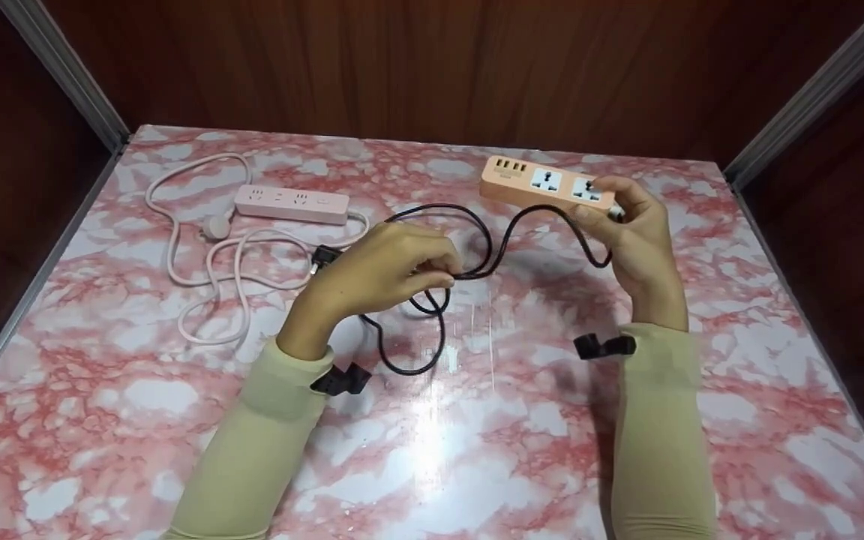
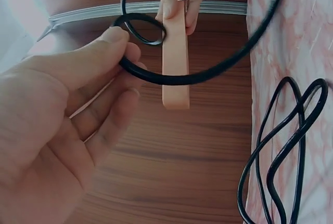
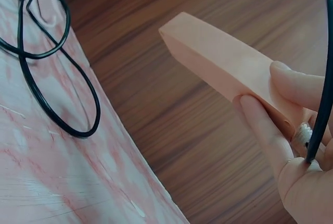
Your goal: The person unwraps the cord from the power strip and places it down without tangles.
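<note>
My right hand (image 1: 642, 240) grips an orange power strip (image 1: 511, 191) by its cord end, thumb on one side and fingers on the other. It is raised off the table, with its sockets and USB ports showing in the head view. A white cord sleeve (image 3: 303, 134) joins it to a black cord (image 2: 182, 80). My left hand (image 1: 379, 270) pinches this cord between thumb and fingertips, left of the strip. Between the hands the cord arcs loosely. More of its loops hang or lie below my left hand, and its black plug (image 1: 325, 256) shows beside that hand.
A pink power strip (image 1: 289, 204) lies at the back left of the marbled table (image 1: 522, 450). Its white cord (image 1: 173, 247) is loosely tangled around it, with the plug (image 1: 216, 226) close by. Wood-grain panels (image 1: 402, 67) stand behind and at both sides.
</note>
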`<move>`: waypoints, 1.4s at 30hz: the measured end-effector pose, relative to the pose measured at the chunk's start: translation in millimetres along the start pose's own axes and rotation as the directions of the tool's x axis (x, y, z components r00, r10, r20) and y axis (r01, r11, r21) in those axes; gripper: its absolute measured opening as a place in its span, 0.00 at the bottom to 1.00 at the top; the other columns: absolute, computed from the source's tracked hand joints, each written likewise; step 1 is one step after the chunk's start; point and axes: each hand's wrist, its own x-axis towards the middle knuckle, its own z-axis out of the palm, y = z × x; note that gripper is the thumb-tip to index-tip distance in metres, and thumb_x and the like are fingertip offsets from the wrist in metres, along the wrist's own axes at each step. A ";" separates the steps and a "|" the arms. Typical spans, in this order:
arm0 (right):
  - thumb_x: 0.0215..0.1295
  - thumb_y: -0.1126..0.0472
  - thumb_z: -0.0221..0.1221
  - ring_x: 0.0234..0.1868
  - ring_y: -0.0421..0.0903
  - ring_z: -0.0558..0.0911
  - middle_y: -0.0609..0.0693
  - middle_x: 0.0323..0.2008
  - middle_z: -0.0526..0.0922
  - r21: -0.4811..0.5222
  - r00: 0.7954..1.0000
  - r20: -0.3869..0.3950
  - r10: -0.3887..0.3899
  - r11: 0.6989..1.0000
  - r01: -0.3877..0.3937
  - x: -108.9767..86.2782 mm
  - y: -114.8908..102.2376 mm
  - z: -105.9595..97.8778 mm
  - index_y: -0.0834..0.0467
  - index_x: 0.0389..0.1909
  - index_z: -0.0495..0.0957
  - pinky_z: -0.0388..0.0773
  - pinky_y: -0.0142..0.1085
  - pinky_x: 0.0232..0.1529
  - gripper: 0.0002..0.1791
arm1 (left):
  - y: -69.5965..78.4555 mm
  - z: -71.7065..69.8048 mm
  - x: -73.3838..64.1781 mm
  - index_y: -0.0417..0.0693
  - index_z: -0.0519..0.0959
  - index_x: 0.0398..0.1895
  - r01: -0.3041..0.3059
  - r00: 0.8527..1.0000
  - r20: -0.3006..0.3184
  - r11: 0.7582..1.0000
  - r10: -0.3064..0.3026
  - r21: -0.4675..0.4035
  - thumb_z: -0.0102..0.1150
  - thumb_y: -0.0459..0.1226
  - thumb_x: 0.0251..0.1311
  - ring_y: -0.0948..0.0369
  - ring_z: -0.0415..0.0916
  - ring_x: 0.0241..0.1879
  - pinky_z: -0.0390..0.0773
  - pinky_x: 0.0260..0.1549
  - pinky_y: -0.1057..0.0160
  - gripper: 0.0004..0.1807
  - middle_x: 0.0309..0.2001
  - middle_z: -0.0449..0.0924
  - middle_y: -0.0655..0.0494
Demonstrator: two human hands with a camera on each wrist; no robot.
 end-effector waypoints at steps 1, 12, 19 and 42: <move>0.60 0.77 0.72 0.43 0.50 0.84 0.59 0.49 0.78 0.000 1.000 0.002 0.000 1.000 0.000 0.1 0.0 0.3 0.64 0.50 0.84 0.85 0.33 0.41 0.18 | -0.9 0.9 0.1 0.48 0.89 0.41 0.003 1.000 0.011 1.000 -0.003 0.010 0.69 0.38 0.70 0.62 0.84 0.39 0.81 0.44 0.58 0.04 0.40 0.88 0.58; 0.59 0.79 0.72 0.45 0.52 0.85 0.60 0.51 0.78 0.026 1.000 0.006 0.009 1.000 -0.009 3.8 6.0 2.6 0.65 0.50 0.84 0.88 0.37 0.46 0.18 | -7.9 26.4 5.9 0.50 0.88 0.38 0.058 0.990 0.123 0.995 -0.067 0.076 0.70 0.41 0.70 0.63 0.82 0.36 0.82 0.42 0.59 0.05 0.37 0.89 0.59; 0.58 0.77 0.73 0.45 0.52 0.84 0.61 0.52 0.78 0.003 1.000 -0.002 0.009 1.000 -0.009 5.3 10.1 5.1 0.66 0.51 0.82 0.88 0.36 0.46 0.20 | -12.9 43.4 7.5 0.46 0.89 0.44 0.177 0.973 0.138 0.982 -0.185 0.070 0.68 0.35 0.71 0.58 0.86 0.41 0.83 0.45 0.58 0.04 0.43 0.91 0.54; 0.59 0.78 0.72 0.45 0.50 0.83 0.58 0.54 0.80 -0.059 0.997 -0.006 0.077 0.995 -0.078 12.5 27.4 3.4 0.68 0.53 0.81 0.86 0.32 0.41 0.21 | -17.7 43.4 7.7 0.45 0.87 0.57 0.333 0.924 0.182 0.942 -0.336 0.048 0.66 0.34 0.72 0.50 0.86 0.54 0.82 0.56 0.53 0.13 0.54 0.89 0.49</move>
